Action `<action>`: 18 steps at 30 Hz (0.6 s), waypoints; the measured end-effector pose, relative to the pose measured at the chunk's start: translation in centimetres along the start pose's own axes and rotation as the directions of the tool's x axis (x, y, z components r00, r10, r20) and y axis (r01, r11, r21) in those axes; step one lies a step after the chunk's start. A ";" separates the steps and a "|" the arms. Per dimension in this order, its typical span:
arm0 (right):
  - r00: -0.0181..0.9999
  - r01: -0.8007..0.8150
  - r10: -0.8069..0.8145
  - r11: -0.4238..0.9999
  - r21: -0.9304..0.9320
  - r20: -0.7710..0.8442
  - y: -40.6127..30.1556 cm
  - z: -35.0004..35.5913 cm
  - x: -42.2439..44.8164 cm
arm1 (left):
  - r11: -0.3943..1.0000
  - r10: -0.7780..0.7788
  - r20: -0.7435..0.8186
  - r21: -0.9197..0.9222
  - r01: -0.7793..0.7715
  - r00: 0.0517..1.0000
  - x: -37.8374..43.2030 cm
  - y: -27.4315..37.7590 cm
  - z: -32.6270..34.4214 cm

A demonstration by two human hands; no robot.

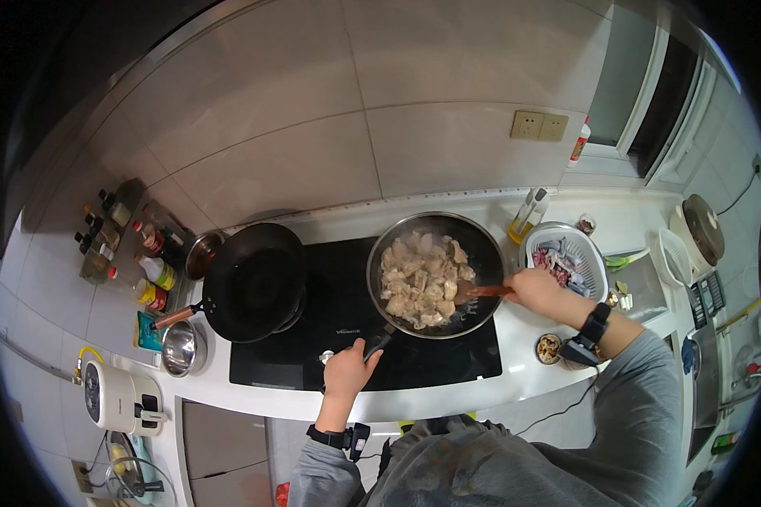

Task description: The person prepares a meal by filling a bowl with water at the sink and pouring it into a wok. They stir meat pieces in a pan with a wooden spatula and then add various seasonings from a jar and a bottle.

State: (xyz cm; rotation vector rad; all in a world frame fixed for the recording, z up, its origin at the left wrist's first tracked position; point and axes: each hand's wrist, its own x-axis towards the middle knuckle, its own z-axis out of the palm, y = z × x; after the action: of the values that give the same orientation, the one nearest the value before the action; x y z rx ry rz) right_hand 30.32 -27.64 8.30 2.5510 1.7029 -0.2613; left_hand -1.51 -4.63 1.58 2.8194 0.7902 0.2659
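My left hand (347, 372) is closed around the black handle (378, 343) of a dark frying pan (489, 266) on the right side of the black cooktop (336, 298). Pale, cooked-looking chunks of meat (422, 275) lie in the pan, mostly left of its middle. Gripped in my right hand (536, 291) is a brown wooden spatula (487, 291). Its blade touches the meat at the right edge of the heap. Beyond my right hand stands a white colander basket (595, 253) holding raw meat or fish pieces (561, 261).
An empty black wok (253, 285) sits on the left cooktop zone, its wooden handle (176, 316) pointing left. Steel bowls (182, 348) and sauce bottles (154, 269) stand left of it. An oil bottle (527, 215) is behind the colander. A small bowl (548, 349) lies near my right forearm.
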 end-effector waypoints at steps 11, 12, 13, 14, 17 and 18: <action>0.906 0.207 -0.232 0.973 -0.106 -0.355 -2.6 1.7 5.0 | 0.999 -0.041 0.055 -0.018 0.042 0.998 0.1 -0.2 0.3; 0.885 0.241 -0.289 0.955 -0.172 -0.366 -2.8 0.8 4.8 | 0.999 -0.048 0.053 -0.015 0.048 0.997 0.0 -0.3 0.2; 0.866 0.261 -0.335 0.936 -0.235 -0.371 -2.7 -0.1 4.2 | 0.999 -0.043 0.056 -0.014 0.044 0.998 0.1 -0.3 0.4; 0.836 0.286 -0.399 0.903 -0.321 -0.377 -2.8 -1.0 3.4 | 0.999 -0.038 0.056 -0.024 0.039 0.998 0.2 -0.1 0.3; 0.855 0.292 -0.432 0.858 -0.422 -0.287 -4.0 -4.1 1.0 | 1.000 -0.012 0.037 0.009 0.012 0.999 0.0 -0.1 0.1; 0.866 0.288 -0.423 0.858 -0.426 -0.266 -4.1 -5.3 -0.1 | 1.000 0.001 0.025 0.000 -0.001 1.000 0.1 -0.1 0.2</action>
State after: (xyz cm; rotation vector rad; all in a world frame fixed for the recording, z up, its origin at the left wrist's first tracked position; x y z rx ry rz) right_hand 27.11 -25.36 13.67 2.0722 2.1058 0.4976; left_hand -1.47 -4.50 1.41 2.8170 0.7838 0.2303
